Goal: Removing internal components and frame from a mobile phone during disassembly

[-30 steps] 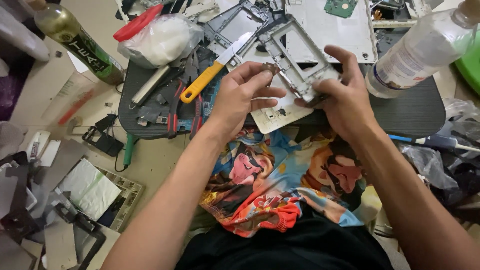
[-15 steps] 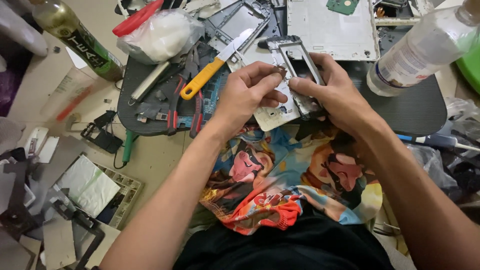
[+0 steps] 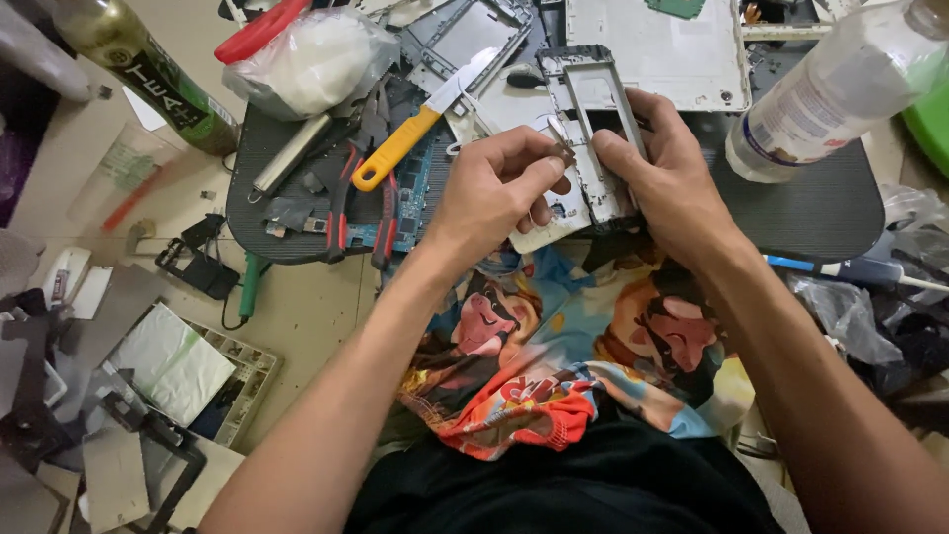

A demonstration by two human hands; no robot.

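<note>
My right hand grips a grey metal frame from a taken-apart device, thumb and fingers around its lower half, holding it upright over my lap. My left hand pinches a small dark part between thumb and forefinger at the frame's left edge. A white plate with holes shows just under the left hand's fingers. Both hands hover above a colourful cartoon-print cloth on my legs.
A dark round tray holds a yellow-handled knife, red-handled pliers, a blue circuit board and metal frames. A clear plastic bottle lies at right, a green bottle at left, a white bag behind. Scrap parts litter the floor at left.
The frame has tilted from slanted to nearly upright in my right hand. My left hand's fingers shifted onto its left edge and now pinch the small part.
</note>
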